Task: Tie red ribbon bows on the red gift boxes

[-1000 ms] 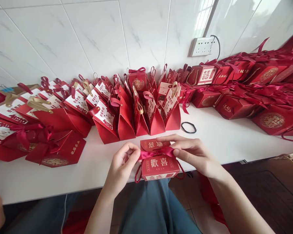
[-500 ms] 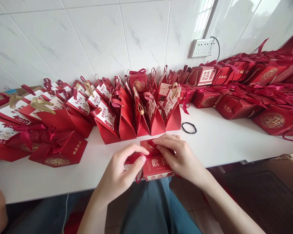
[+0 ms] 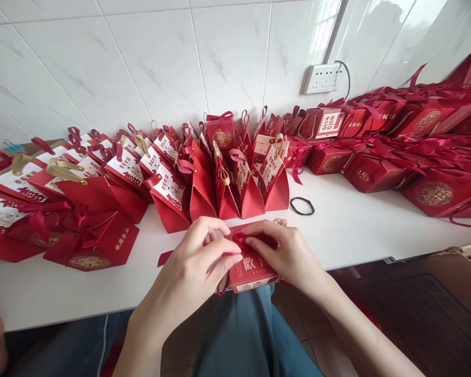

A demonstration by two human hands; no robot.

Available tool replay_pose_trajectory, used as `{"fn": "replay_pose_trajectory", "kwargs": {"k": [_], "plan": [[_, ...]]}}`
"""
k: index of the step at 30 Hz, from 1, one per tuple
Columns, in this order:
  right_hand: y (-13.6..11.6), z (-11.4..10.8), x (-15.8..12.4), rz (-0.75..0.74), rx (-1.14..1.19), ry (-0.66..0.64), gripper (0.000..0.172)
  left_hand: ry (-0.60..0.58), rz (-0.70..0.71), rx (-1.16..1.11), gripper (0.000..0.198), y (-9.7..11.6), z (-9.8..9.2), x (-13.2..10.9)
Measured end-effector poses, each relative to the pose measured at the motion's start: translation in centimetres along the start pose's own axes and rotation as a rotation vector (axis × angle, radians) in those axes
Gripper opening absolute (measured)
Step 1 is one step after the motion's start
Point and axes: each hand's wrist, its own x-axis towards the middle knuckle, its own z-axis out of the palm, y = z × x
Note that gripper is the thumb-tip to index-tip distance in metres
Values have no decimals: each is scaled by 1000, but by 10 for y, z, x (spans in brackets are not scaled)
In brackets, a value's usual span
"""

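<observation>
A red gift box [image 3: 255,280] with gold Chinese characters on its top lies at the table's front edge, between my hands. A small loop of red ribbon [image 3: 240,237] stands on its lid, pinched between the thumb and fingers of my right hand [image 3: 286,251]. My left hand [image 3: 200,262] is over the box's left side, thumb and forefinger drawn together at the ribbon while another finger is raised. The ribbon's tail [image 3: 165,257] sticks out to the left from behind my left hand. Part of the lid is hidden under my fingers.
Several red paper bags [image 3: 204,193] with ribbon handles stand behind the box. Bow-tied red boxes are at left [image 3: 94,246] and right [image 3: 432,193]. A black elastic band [image 3: 302,206] lies on the white table [image 3: 337,225]. A socket strip [image 3: 322,78] is on the tiled wall.
My left hand has shifted its grip, raising a finger and turning over the ribbon. A ribbon tail now shows to its left, and a small loop shows at my right fingertips.
</observation>
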Motion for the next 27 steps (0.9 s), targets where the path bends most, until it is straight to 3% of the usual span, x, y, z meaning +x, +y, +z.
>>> {"fn": "replay_pose_trajectory", "kwargs": {"k": [7,17,27], "plan": [[2,1,0,-42,17,-39,21,24,71,-126,11,-8,11,21],[11,0,3,-34,102,-133,17,130,-153,-359,11,-20,33,29],[11,2,3,16,263,-66,13,48,-236,-356,8,-32,42,15]]}}
